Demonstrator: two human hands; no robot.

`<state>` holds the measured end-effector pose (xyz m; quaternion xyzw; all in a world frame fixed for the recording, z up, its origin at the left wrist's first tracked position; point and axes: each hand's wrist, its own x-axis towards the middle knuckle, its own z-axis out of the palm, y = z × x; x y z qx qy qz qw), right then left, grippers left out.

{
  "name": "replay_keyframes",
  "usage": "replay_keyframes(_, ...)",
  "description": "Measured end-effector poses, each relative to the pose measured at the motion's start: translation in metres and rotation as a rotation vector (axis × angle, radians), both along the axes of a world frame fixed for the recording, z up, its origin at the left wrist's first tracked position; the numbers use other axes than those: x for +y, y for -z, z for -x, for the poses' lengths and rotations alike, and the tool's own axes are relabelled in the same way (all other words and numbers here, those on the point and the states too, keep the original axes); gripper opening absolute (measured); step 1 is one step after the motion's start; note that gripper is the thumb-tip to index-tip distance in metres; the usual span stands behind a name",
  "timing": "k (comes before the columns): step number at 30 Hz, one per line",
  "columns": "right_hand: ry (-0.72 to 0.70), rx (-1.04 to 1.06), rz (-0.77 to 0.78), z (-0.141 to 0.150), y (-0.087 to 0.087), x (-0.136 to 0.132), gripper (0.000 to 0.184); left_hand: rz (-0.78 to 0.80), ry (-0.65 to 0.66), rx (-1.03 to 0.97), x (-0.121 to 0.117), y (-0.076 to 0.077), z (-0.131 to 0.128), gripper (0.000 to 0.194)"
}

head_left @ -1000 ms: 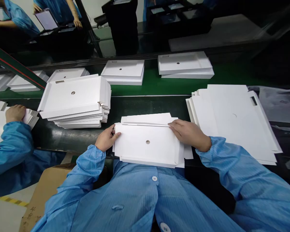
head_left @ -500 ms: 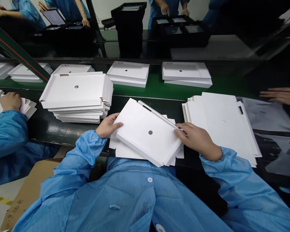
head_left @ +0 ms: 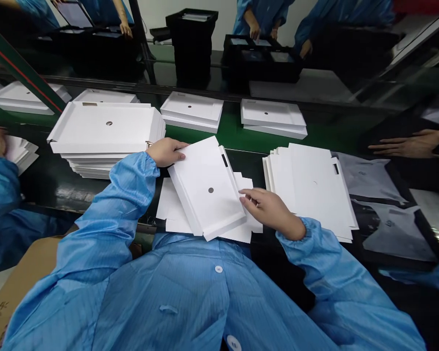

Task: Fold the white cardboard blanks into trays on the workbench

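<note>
A shallow white cardboard tray with a small round hole and a slot in one raised side is tilted in front of me. My left hand grips its upper left corner, thumb on top. My right hand is beside the tray's right edge, fingers slightly bent and apart, the fingertips at or just off the edge. Beneath the tray lie flat white card blanks, partly covered by it.
A tall stack of folded white trays stands at left, flat blanks at right. Paired trays sit on the green belt behind. Grey plastic bags lie far right, near another person's hand. Other people work beyond.
The tray has turned clockwise, so its slotted side now faces right. My left hand has moved up with its corner. My right hand has loosened from the tray's edge.
</note>
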<state>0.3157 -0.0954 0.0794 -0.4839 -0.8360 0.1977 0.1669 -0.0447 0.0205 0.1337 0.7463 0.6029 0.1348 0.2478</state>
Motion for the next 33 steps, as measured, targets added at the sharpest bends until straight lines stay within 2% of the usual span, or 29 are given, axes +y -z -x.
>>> replay_keyframes(4,0.072,0.177,-0.096,0.005,0.004,0.036,0.039,0.028,0.063,0.156,0.030,0.014,-0.033,0.047)
replay_keyframes(8,0.183,0.231,-0.097,0.013,0.026,0.089,0.053,0.072,0.111,0.211,0.049,0.036,-0.060,0.046)
replay_keyframes(12,0.138,0.178,0.072,0.022,0.051,0.134,0.071,0.097,0.188,0.147,0.051,0.060,-0.061,0.042)
replay_keyframes(16,-0.001,0.064,0.311,0.032,0.058,0.160,0.073,0.120,0.289,0.262,0.048,0.069,-0.050,0.058)
replay_keyframes(19,-0.095,-0.042,0.385,0.040,0.056,0.170,0.062,0.137,0.314,0.364,0.046,0.070,-0.046,0.066)
replay_keyframes(22,-0.119,-0.134,0.290,0.046,0.060,0.173,0.050,0.117,0.283,0.421,0.043,0.076,-0.047,0.068)
replay_keyframes(26,-0.181,-0.215,0.130,0.051,0.067,0.169,0.031,0.095,0.273,0.448,0.034,0.090,-0.047,0.046)
replay_keyframes(29,-0.246,-0.254,0.013,0.053,0.065,0.161,0.015,0.042,0.261,0.411,0.021,0.101,-0.044,0.030)
replay_keyframes(31,-0.297,-0.294,-0.047,0.053,0.061,0.155,0.011,-0.015,0.277,0.366,0.009,0.106,-0.043,0.029)
replay_keyframes(33,-0.351,-0.336,-0.088,0.053,0.056,0.149,0.014,-0.065,0.303,0.351,-0.005,0.108,-0.043,0.030)
